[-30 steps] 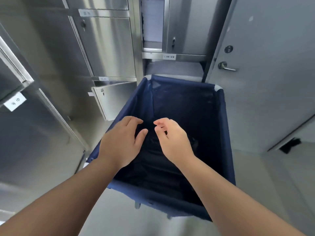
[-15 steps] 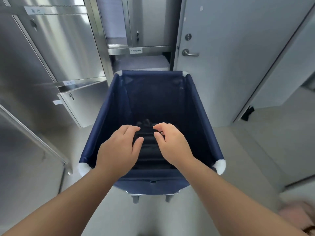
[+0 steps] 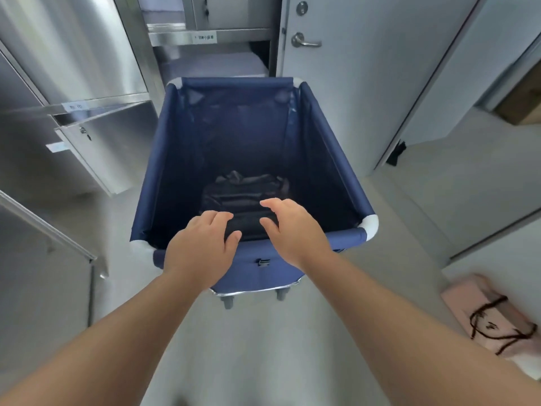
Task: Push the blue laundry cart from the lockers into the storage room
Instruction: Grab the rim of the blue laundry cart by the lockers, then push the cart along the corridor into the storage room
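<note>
The blue laundry cart (image 3: 325, 159) stands on the floor in front of me, fabric sides on a frame with white corner pieces, small wheels below. Dark folded cloth (image 3: 243, 186) lies at its bottom. My left hand (image 3: 202, 247) hovers over the cart's near rim, fingers spread and curved, holding nothing. My right hand (image 3: 292, 230) is beside it over the same rim, fingers apart, also holding nothing. Whether either palm touches the rim I cannot tell.
Steel lockers (image 3: 87, 54) line the left side, one lower door (image 3: 99, 150) hanging open toward the cart. A grey door with a lever handle (image 3: 304, 42) is behind the cart. A doorway opens at the right (image 3: 521, 92). A pink bag (image 3: 494, 317) lies on the floor at the right.
The cart has come away from the lockers and now sits squarely in front of me. Both hands have drawn back from inside the cart to over its near rim.
</note>
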